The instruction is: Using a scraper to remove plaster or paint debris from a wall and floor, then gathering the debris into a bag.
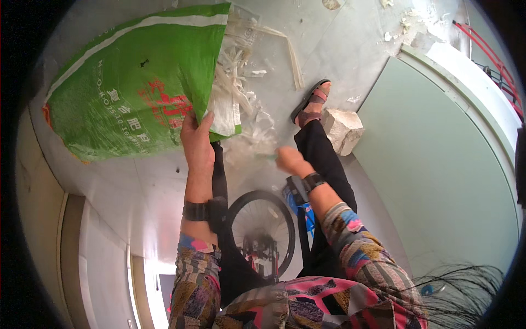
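A large green woven fertilizer sack (135,90) lies on its side at the upper left, its mouth facing right. My left hand (198,137) grips the lower edge of that mouth, the thumb over the folded white lining. Whitish plastic strips and scraps (240,86) spill at the mouth and onto the floor. Right of them, my right hand (291,160) is curled and blurred by motion. A thin greenish thing shows faintly at its fingers; what it is cannot be told.
A bicycle wheel (263,230) stands between my legs. A rough pale stone block (342,130) rests beside my sandalled foot (314,100), against a pale green panel (439,160). More debris (423,24) lies at the upper right, near a red metal frame (489,57). A blue package (306,209) is by my leg.
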The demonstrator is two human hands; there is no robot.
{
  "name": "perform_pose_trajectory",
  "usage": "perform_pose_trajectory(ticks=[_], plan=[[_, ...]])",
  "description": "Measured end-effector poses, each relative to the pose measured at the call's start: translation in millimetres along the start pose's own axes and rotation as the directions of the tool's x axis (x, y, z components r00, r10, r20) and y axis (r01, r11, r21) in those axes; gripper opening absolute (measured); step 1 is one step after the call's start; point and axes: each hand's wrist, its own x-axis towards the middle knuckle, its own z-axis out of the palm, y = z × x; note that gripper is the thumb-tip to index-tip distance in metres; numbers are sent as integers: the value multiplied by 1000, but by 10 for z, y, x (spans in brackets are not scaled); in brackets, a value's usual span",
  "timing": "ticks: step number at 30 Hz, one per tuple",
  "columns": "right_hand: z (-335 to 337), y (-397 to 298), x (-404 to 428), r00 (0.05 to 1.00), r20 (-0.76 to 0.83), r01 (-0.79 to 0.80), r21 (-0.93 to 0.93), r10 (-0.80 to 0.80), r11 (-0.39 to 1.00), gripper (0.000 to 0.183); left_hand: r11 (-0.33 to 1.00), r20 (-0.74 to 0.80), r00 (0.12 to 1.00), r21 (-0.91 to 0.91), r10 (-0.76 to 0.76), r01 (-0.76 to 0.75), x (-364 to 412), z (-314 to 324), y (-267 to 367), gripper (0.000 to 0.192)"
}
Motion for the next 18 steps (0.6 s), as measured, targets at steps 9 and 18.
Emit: perform_pose_trajectory(ticks=[9,18], plan=[[-1682,-539,-578,973,-226,-13,-245,-44,969,26,998,-39,999,68,8,-5,29,-9,-39,28],[-1988,-746,-1334,888,-440,14,-263,-133,965,40,996,-75,997,86,18,-12,34,28,-88,26]])
